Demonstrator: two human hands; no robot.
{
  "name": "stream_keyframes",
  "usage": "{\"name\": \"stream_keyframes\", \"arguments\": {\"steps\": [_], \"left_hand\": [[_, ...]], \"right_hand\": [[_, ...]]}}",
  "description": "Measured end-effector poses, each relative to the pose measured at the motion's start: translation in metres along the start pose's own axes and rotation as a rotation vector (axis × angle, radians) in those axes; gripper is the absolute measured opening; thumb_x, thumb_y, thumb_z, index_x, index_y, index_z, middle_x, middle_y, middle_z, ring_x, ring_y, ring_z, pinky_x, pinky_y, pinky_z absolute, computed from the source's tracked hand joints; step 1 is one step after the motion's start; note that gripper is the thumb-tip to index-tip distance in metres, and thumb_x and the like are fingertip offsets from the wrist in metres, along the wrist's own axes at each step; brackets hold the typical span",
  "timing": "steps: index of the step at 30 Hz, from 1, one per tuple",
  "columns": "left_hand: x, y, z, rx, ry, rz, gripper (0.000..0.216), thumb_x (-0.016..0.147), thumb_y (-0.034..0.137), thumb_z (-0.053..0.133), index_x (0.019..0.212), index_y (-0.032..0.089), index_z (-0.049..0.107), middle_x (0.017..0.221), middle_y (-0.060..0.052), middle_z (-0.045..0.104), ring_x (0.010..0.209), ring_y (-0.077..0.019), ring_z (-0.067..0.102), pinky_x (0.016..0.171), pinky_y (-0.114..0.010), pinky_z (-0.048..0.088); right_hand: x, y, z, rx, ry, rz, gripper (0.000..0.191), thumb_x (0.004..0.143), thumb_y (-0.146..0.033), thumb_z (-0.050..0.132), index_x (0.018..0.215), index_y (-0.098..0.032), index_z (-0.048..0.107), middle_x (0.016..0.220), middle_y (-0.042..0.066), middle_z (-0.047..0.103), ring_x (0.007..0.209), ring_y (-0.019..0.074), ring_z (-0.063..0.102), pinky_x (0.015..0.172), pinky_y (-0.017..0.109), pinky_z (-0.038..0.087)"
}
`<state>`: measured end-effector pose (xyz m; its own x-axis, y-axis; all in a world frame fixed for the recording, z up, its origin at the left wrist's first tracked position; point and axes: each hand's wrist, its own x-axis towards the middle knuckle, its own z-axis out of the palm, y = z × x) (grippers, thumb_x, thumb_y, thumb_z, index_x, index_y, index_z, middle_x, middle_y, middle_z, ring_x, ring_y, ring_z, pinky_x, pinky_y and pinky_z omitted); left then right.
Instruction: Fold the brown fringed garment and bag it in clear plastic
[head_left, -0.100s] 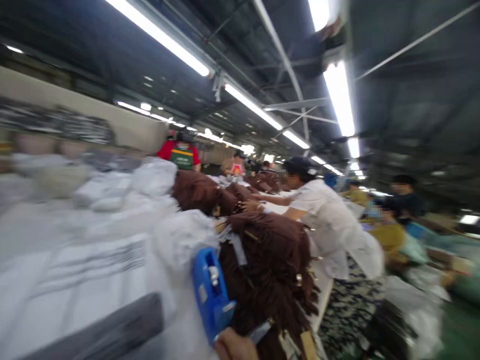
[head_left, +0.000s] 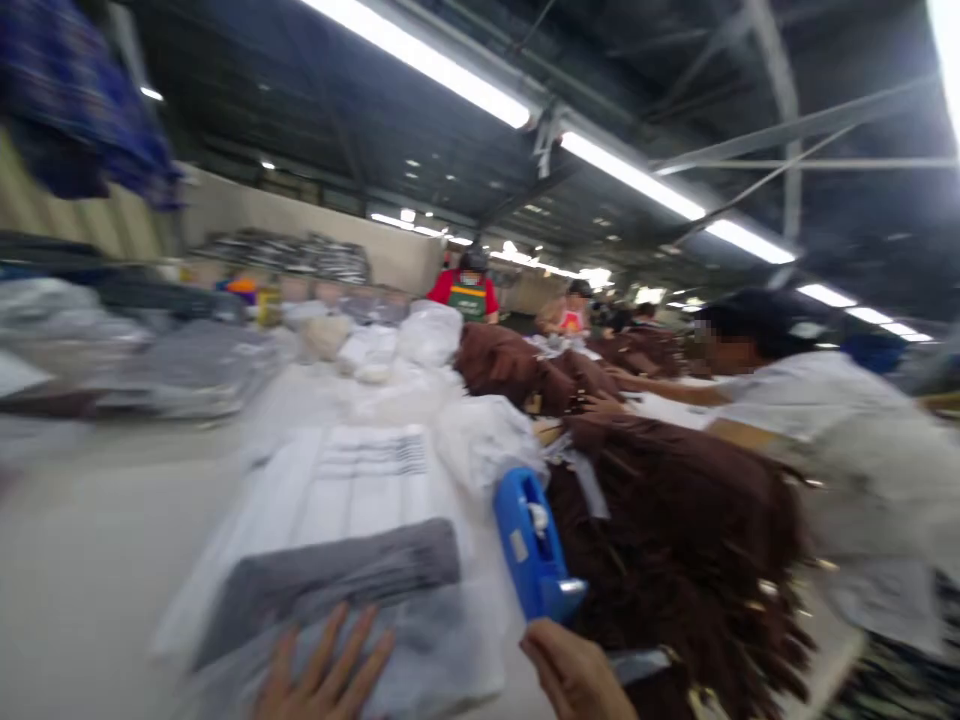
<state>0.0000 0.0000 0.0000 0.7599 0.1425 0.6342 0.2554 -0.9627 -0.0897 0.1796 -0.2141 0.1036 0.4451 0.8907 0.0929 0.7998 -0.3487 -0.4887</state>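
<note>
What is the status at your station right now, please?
Left hand flat on bagged grey garment. Right hand grips blue tape dispenser. Brown garment pile alongside.

The tape dispenser (head_left: 534, 550) is bright blue with a small white patch, and the heap of garments (head_left: 675, 540) beside it is dark brown. The folded cloth (head_left: 330, 585) is grey inside a clear bag (head_left: 442, 650), and the white bags (head_left: 360, 480) carry black barcode stripes.
</note>
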Motion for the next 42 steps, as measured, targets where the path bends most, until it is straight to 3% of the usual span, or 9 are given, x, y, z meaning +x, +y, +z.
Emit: {"name": "stream_keyframes", "arguments": {"steps": [4,13,17,24,31,35,38,40,42], "left_hand": [[-0.014,-0.008,-0.043,0.189,-0.135,0.046,0.057,0.081,0.052,0.049,0.133,0.029,0.039,0.137,-0.004,0.043,0.128,-0.0322,0.026,0.105,-0.059,-0.008],[-0.007,-0.002,-0.039,0.188,-0.148,0.030,0.063,0.078,0.055,0.052,0.134,0.028,0.037,0.139,-0.005,0.040,0.129,-0.0355,0.023,0.103,-0.064,-0.006],[-0.008,-0.003,-0.037,0.176,-0.147,0.024,0.067,0.075,0.057,0.054,0.133,0.027,0.039,0.138,-0.006,0.042,0.129,-0.0365,0.022,0.102,-0.065,-0.005],[-0.007,-0.004,-0.036,0.158,-0.146,0.019,0.062,0.077,0.056,0.052,0.131,0.027,0.041,0.138,-0.005,0.042,0.132,-0.0356,0.018,0.104,-0.063,-0.005],[-0.008,-0.004,-0.036,0.141,-0.135,0.020,0.061,0.079,0.054,0.051,0.132,0.026,0.041,0.138,-0.006,0.042,0.133,-0.0360,0.014,0.103,-0.063,-0.007],[-0.009,-0.003,-0.037,0.131,-0.136,0.003,0.065,0.077,0.056,0.052,0.133,0.026,0.038,0.138,-0.006,0.041,0.134,-0.0361,0.012,0.103,-0.063,-0.009],[-0.009,-0.001,-0.036,0.120,-0.142,-0.014,0.064,0.079,0.056,0.050,0.133,0.025,0.037,0.139,-0.006,0.041,0.134,-0.0351,0.013,0.103,-0.063,-0.011],[-0.009,0.000,-0.035,0.117,-0.156,-0.022,0.060,0.082,0.055,0.046,0.134,0.026,0.036,0.141,-0.004,0.038,0.134,-0.0339,0.014,0.103,-0.062,-0.013],[-0.009,0.000,-0.036,0.104,-0.171,-0.030,0.059,0.084,0.055,0.042,0.135,0.027,0.033,0.143,-0.002,0.034,0.134,-0.0328,0.014,0.103,-0.060,-0.015]], "right_hand": [[0.042,-0.020,0.008,-0.110,-0.174,-0.261,0.031,0.095,-0.032,0.029,0.077,-0.020,0.051,0.073,0.000,0.058,0.069,0.0118,0.055,0.063,0.021,0.035],[0.113,-0.056,0.018,-0.462,-0.402,-0.510,0.018,0.087,-0.012,0.040,0.079,-0.017,0.055,0.077,0.004,0.062,0.069,0.0154,0.057,0.059,0.025,0.033],[0.132,-0.056,0.027,-0.489,-0.489,-0.502,0.018,0.084,-0.010,0.043,0.082,-0.015,0.060,0.080,0.008,0.066,0.073,0.0175,0.060,0.061,0.026,0.035],[0.147,-0.042,0.047,-0.440,-0.469,-0.251,0.017,0.082,-0.030,0.058,0.076,-0.015,0.063,0.073,0.001,0.066,0.071,0.0145,0.061,0.064,0.028,0.045],[0.151,-0.027,0.044,-0.406,-0.226,-0.087,0.016,0.075,-0.031,0.064,0.072,-0.016,0.059,0.065,-0.001,0.063,0.063,0.0149,0.059,0.053,0.024,0.040],[0.119,-0.026,0.050,-0.415,0.005,-0.124,0.018,0.089,-0.021,0.042,0.084,-0.017,0.059,0.083,0.006,0.065,0.078,0.0173,0.061,0.066,0.027,0.043],[0.086,-0.027,0.072,-0.441,0.164,-0.408,0.027,0.091,-0.028,0.036,0.101,-0.018,0.059,0.105,0.006,0.065,0.098,0.0174,0.058,0.084,0.029,0.040],[0.072,-0.025,0.091,-0.550,0.373,-0.717,0.034,0.090,-0.036,0.038,0.107,-0.014,0.059,0.108,0.008,0.065,0.100,0.0193,0.057,0.087,0.031,0.037],[0.068,-0.022,0.108,-0.637,0.527,-0.874,0.040,0.089,-0.041,0.036,0.104,-0.011,0.060,0.102,0.010,0.067,0.095,0.0207,0.060,0.085,0.034,0.037]]}}
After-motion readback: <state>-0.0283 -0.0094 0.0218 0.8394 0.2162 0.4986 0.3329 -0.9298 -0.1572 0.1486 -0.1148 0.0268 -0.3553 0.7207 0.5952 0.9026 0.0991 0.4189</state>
